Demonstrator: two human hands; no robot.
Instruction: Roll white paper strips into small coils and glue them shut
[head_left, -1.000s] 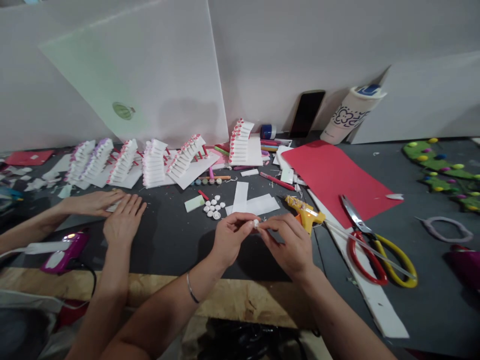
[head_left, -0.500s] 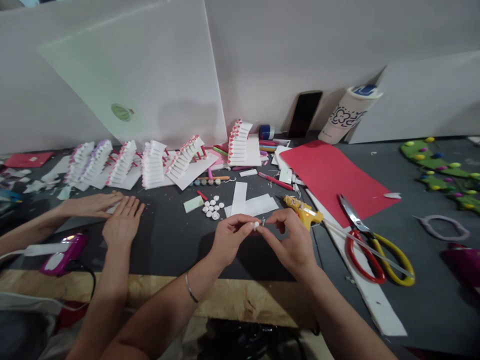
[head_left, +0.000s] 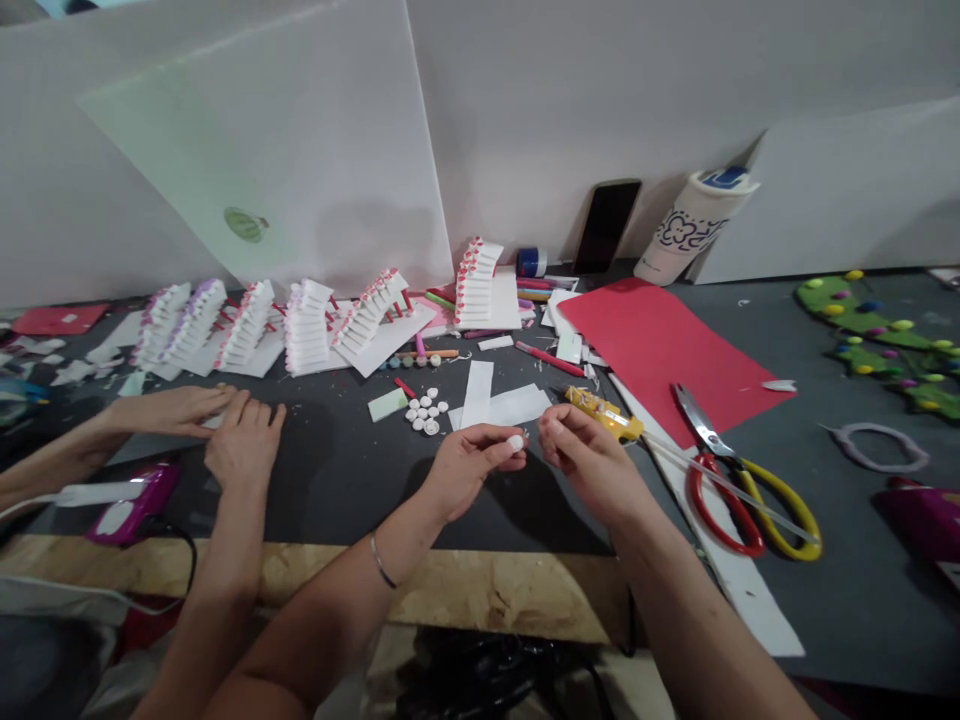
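A small round white disc (head_left: 515, 442) is pinched between the thumb and forefinger of my left hand (head_left: 466, 468), above the dark table (head_left: 330, 460). Just to its right, my right hand (head_left: 592, 458) has its fingertips pressed together. Whatever they hold, if anything, is too small to make out. Beyond my left hand lies a cluster of similar white round pieces (head_left: 425, 412). White paper strips (head_left: 517, 407) lie crossed behind both hands. A yellow hot glue gun (head_left: 604, 412) rests right behind my right hand, its glue stick sticking out to the right.
Red-and-yellow-handled scissors (head_left: 724, 505) and a red sheet (head_left: 667, 340) lie right. Ribbed white paper models (head_left: 307, 330) line the back. A phone (head_left: 609, 225) and a tumbler (head_left: 686, 230) lean there. At left, a co-worker's hands (head_left: 244, 435) press on the table near a purple glue gun (head_left: 139, 500).
My hands, together at the white piece before, have come apart. My right hand has drawn off it and its fingers have closed. The disc stays in my left hand and now faces up.
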